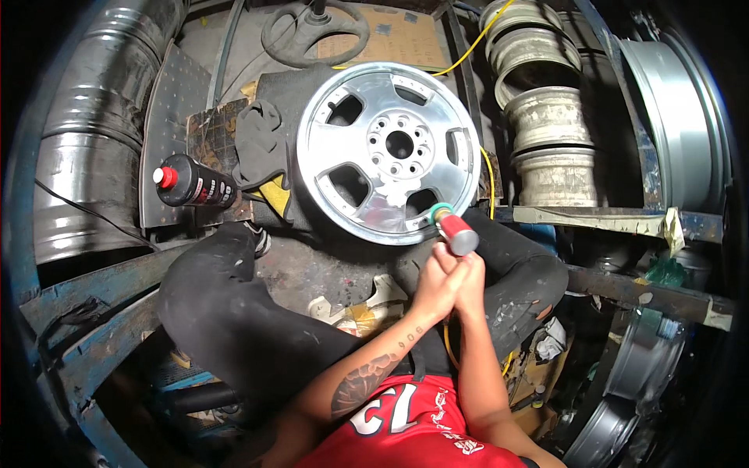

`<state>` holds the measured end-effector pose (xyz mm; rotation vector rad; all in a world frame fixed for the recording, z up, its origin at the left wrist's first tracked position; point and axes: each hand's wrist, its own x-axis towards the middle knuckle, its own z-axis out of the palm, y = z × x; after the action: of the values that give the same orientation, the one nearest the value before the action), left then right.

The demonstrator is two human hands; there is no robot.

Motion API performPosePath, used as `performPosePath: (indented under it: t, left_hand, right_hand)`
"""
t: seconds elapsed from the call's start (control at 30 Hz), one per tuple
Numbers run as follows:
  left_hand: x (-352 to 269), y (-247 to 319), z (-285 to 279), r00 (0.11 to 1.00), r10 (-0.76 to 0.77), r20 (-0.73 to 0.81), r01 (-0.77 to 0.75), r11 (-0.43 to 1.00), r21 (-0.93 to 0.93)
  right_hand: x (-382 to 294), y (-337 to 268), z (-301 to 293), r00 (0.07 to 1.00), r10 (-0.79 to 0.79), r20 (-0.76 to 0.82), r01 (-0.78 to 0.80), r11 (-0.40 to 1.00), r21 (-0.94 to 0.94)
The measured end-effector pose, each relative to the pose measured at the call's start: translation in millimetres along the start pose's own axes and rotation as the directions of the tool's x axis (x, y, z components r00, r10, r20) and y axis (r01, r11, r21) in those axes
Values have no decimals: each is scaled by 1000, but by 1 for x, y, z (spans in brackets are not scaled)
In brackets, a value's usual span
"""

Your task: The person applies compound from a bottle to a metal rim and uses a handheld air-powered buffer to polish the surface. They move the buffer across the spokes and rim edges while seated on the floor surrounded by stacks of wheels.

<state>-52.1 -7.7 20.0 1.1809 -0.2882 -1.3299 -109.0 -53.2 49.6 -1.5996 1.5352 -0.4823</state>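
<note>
An alloy car wheel (374, 199) lies face up between my knees, its spokes and rim shiny. Both hands are clasped around a small red power polisher (455, 231), whose green pad (440, 210) rests at the wheel's near right rim, beside a spoke opening. My left hand (436, 281) and my right hand (471, 281) overlap on the tool's lower part, which they hide. Left of the wheel, a grey work glove (260, 137) lies over a yellow and dark cloth (275, 196). A black bottle of compound (202, 187) with a red and white cap stands beside it.
Stacked wheel barrels (553, 117) stand on the right behind a metal frame (585, 217), with a larger silver rim (673, 123) farther right. Shiny barrels (88, 175) line the left. A steering wheel (275, 35) and cardboard (404, 38) lie beyond. A yellow cable (490, 175) runs along the wheel's right side.
</note>
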Motion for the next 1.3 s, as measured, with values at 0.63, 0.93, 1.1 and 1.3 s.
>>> performPosePath:
  t: [0.63, 0.93, 1.1, 1.3]
  left_hand:
    - [12, 72, -15, 967, 124, 223, -245, 689, 682]
    - [24, 105, -14, 872, -408, 270, 235, 834, 499]
    - [28, 76, -24, 925, -333, 184, 278, 922, 270]
    - [29, 66, -2, 949, -270, -162, 272, 962, -7]
  right_hand:
    - [-1, -16, 1, 958, -69, 279, -171, 645, 744]
    - [9, 5, 9, 994, 26, 106, -79, 842, 534]
    - [12, 0, 11, 968, 124, 220, -211, 874, 438]
    - [32, -20, 17, 957, 75, 282, -199, 874, 444]
